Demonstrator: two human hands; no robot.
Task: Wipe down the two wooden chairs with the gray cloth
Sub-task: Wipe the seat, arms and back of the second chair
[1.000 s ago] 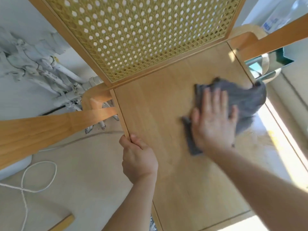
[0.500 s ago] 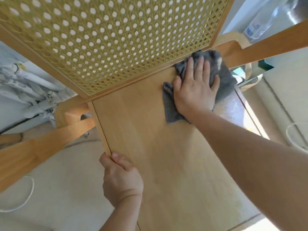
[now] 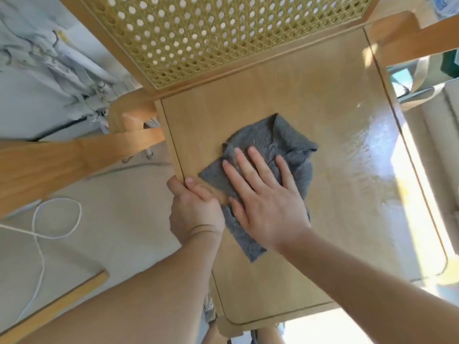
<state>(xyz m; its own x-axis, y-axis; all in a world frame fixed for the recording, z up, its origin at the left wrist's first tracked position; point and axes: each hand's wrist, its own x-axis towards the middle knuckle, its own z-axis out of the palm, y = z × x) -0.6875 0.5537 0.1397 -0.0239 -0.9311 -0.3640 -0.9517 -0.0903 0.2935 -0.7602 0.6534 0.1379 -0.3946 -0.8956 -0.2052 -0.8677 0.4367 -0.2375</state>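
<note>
A wooden chair fills the view, with a flat seat (image 3: 335,194) and a cane-mesh backrest (image 3: 223,33). The gray cloth (image 3: 280,140) lies crumpled on the left half of the seat. My right hand (image 3: 265,202) presses flat on the cloth, fingers spread. My left hand (image 3: 193,209) grips the seat's left edge, thumb on top, touching the cloth's corner. The seat's right side shines wet in sunlight. No second chair can be told for sure.
Wooden armrests run out on the left (image 3: 62,160) and the upper right (image 3: 422,40). A white cord (image 3: 49,219) loops on the beige floor. White pipes (image 3: 74,70) stand against the wall. A wooden strip (image 3: 57,304) lies at the lower left.
My right hand has slid the cloth from the seat's back right corner down to the left middle, beside my left hand. My left hand still grips the seat edge.
</note>
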